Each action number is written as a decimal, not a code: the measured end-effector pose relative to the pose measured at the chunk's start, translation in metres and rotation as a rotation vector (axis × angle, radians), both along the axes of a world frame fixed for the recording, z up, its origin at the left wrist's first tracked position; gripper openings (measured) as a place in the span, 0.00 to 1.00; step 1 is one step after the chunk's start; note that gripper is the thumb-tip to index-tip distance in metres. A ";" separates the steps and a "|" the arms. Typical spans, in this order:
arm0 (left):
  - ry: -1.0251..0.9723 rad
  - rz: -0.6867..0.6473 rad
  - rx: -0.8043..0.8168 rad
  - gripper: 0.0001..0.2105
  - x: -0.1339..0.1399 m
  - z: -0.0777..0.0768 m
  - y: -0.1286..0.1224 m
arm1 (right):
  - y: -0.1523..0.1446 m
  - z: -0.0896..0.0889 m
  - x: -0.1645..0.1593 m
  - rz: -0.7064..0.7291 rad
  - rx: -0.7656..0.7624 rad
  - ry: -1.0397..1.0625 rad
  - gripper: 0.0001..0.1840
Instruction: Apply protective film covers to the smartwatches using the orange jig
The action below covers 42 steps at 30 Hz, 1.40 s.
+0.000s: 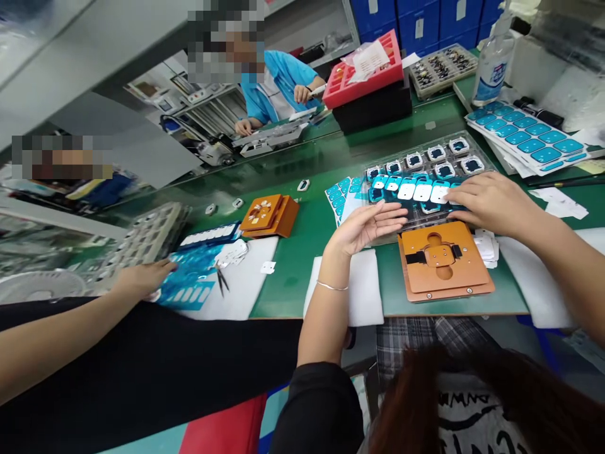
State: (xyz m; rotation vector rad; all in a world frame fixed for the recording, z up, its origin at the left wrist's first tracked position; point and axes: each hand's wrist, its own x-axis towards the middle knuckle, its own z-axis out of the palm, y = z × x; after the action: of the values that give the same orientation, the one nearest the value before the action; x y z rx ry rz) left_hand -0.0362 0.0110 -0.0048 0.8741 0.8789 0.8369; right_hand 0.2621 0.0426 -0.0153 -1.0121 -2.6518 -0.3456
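My left hand (366, 226) is open with its palm turned up. Its fingers stretch out just below a strip of blue film (413, 190) that carries several white rounded pieces. At the strip's right end, my right hand (489, 198) has its fingers closed on the edge; the fingertips are partly hidden. Under and behind the strip lies a clear plastic tray (479, 146) of small white-framed square parts. An orange fixture block (437, 261), with a dark strap-like part across its middle, sits in front of my hands. White pieces (488, 248) are heaped at its right side.
Blue-patterned sheets (529, 135) and a pump bottle (491, 72) stand back right. A red tray (362, 72) rests on a black box. On the left, a co-worker's hand (142, 277) touches blue film near tweezers (222, 282) and another orange fixture (269, 214). Another person sits opposite.
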 end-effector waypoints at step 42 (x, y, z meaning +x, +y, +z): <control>0.024 0.286 0.387 0.17 0.056 -0.005 -0.027 | -0.046 0.014 -0.050 -0.007 -0.134 0.924 0.08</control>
State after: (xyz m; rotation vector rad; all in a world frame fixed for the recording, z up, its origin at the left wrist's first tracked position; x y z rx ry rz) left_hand 0.0200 -0.0160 -0.0098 1.1104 0.8897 1.2757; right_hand 0.2117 -0.0036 -0.0010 -0.9110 -1.8379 0.2605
